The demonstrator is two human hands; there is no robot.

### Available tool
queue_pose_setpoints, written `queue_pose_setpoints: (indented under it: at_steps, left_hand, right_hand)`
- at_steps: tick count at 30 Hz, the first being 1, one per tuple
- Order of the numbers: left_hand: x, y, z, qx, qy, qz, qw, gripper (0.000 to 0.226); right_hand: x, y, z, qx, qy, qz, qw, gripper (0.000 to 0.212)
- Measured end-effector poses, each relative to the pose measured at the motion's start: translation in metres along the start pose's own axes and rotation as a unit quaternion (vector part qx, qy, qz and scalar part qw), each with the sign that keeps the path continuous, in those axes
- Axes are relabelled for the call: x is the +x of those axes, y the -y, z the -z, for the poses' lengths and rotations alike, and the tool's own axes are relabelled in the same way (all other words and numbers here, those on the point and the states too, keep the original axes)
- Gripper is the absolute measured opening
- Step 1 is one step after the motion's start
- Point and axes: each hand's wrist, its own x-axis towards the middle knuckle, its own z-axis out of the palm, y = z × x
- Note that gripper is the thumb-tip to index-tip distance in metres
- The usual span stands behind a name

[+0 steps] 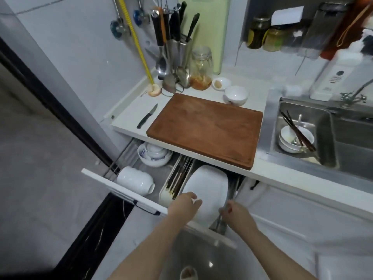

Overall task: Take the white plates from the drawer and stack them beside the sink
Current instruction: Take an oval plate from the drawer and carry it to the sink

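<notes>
Here, white plates [205, 190] stand on edge in the open drawer [121, 190] below the wooden cutting board [205, 128] — left hand [184, 205] gripping their near rim, right hand [235, 214] curled at the rack beside them; sink [302, 126] at right.

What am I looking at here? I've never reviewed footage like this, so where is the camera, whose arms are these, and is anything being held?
There is no machine here. A person wears one wide-angle camera on the head, looking down, so the two bare arms at the bottom are theirs. Both reach into an open drawer under the counter. The left hand and right hand are on either side of a standing group of white plates; the left touches the front plate, but a firm grip cannot be confirmed. The drawer also holds bowls and a tray of chopsticks. On the counter lie a wooden cutting board and a small knife. The sink at right holds used bowls.
</notes>
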Motion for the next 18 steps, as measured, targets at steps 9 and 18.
queue_pose_setpoints:
  at_steps: [9, 18]
  left_hand:
    - [0.057, 0.026, 0.003, -0.033, 0.032, 0.015, 0.999, 0.048]
    - [0.129, 0.039, -0.037, -0.018, 0.062, 0.066, 0.996, 0.055]
  right_hand:
    - [0.049, 0.018, -0.035, 0.081, 0.045, -0.042, 0.995, 0.052]
    - [0.109, 0.006, -0.084, 0.137, 0.072, -0.105, 0.982, 0.065]
